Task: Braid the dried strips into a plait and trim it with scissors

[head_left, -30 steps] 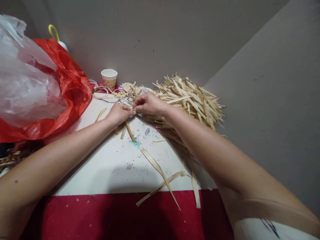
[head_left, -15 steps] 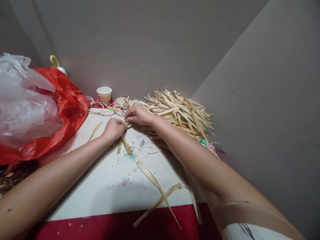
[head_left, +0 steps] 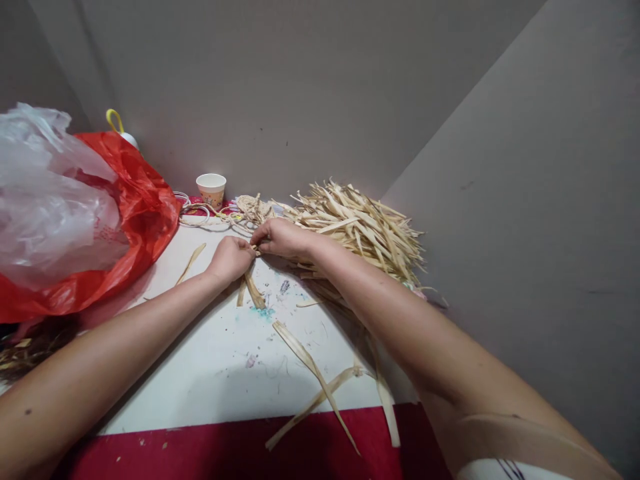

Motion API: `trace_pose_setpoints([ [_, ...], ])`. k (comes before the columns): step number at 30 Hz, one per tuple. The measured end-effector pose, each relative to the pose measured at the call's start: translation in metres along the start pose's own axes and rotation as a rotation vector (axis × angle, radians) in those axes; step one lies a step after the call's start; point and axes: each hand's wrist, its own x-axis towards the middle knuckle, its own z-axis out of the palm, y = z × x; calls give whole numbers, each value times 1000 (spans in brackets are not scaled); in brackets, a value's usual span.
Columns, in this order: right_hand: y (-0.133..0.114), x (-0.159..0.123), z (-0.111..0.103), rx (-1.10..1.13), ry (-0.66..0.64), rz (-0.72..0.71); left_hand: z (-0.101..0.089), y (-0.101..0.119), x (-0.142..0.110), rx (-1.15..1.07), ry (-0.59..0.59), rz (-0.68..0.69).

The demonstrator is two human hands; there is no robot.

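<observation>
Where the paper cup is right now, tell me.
In the head view, the paper cup stands left of centre, near the grey wall, just right of the red plastic bag.

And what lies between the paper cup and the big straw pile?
Head view: a woven coil and twisted cord lie between paper cup and straw pile.

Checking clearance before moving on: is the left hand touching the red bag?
Apart: the head view shows white tabletop between the left hand and the red bag.

Txt: none legible | red print point(head_left: 107, 230) on wht plastic bag point(head_left: 47, 213): too blurry 2 rd
</observation>
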Motion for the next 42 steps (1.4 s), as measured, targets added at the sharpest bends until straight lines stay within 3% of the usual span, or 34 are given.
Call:
trace_pose_setpoints([
  [7, 2, 2, 7, 56, 24, -40, 4, -8, 6, 38, 56, 48],
  [12, 9, -2, 15, 284, 56, -110, 3, -8, 6, 71, 78, 47],
  [18, 18, -4, 24, 498, 118, -66, 3, -7, 6, 86, 77, 82],
  [24, 13, -15, 29, 181, 409, -54, 3, -5, 6, 21, 54, 38],
  [26, 11, -21, 32, 85, 449, -74, 3, -5, 7, 8, 33, 26],
  [30, 7, -29, 40, 7, 428, 33, 3, -4, 9, -47, 9, -18],
  [37, -4, -31, 53, 62, 451, 235, 2, -3, 10, -106, -37, -46],
  [42, -7, -28, 55, 302, 514, 300, -1, -3, 10, -112, -87, -47],
])
